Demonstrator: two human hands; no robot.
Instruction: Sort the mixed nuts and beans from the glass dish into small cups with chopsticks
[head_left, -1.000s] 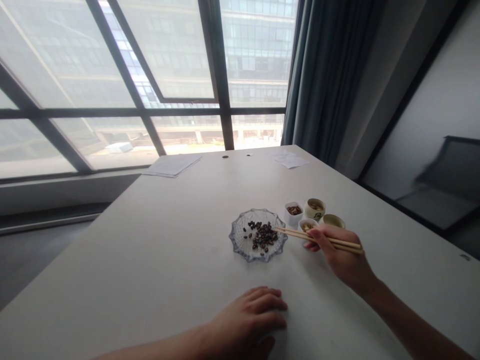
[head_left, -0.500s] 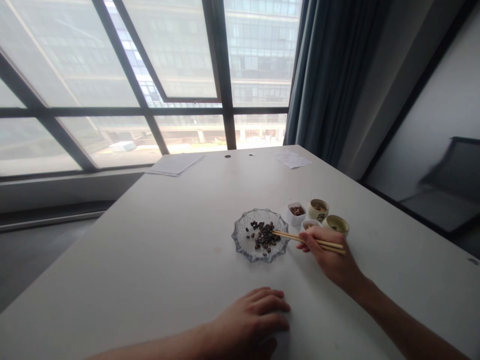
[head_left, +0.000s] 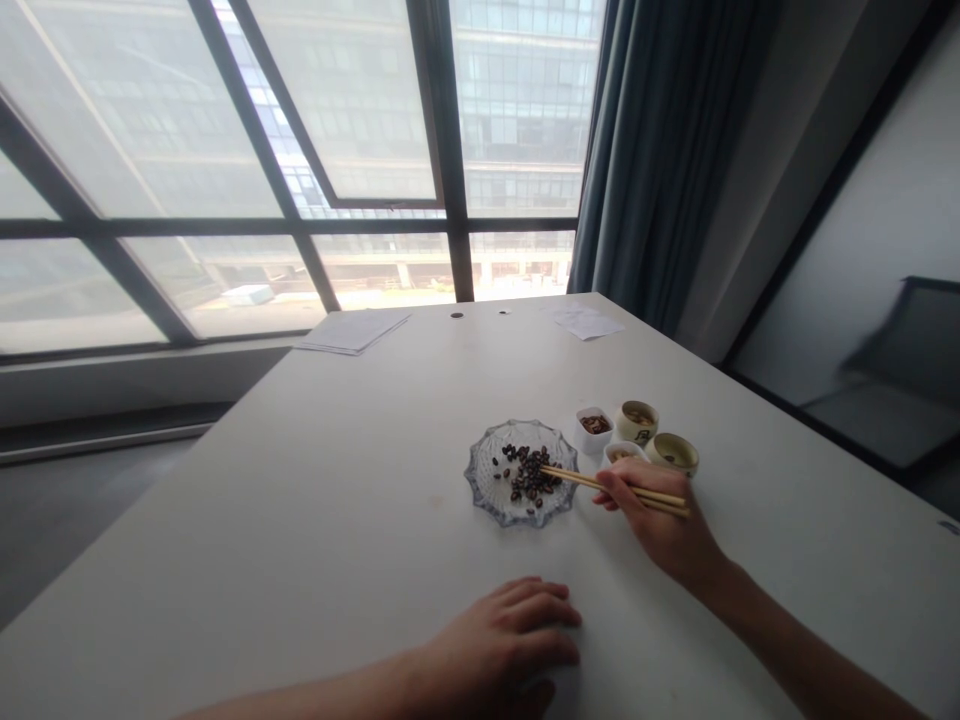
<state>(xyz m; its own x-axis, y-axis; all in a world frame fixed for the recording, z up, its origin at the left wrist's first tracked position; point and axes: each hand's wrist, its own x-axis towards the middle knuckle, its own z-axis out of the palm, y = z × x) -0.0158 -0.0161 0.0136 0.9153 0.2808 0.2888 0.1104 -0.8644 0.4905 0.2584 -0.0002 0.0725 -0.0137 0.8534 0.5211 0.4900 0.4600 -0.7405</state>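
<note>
A pair of wooden chopsticks is gripped in my right hand. Their tips reach over the rim of a scalloped clear glass plate and touch a pile of dark brown beans, which look like coffee beans. Whether a bean is pinched between the tips, I cannot tell. My left hand rests on the table in front of the plate, fingers loosely apart and holding nothing. Just beyond my right hand, partly hidden by it, is a small white cup with pale contents.
Behind the right hand stand a white cup of reddish-brown pieces, and two greenish cups: one with light pieces, another with a little inside. Papers lie at the white table's far left and far right.
The chopstick tips have shifted slightly left and deeper into the beans. My left hand keeps its place on the table.
</note>
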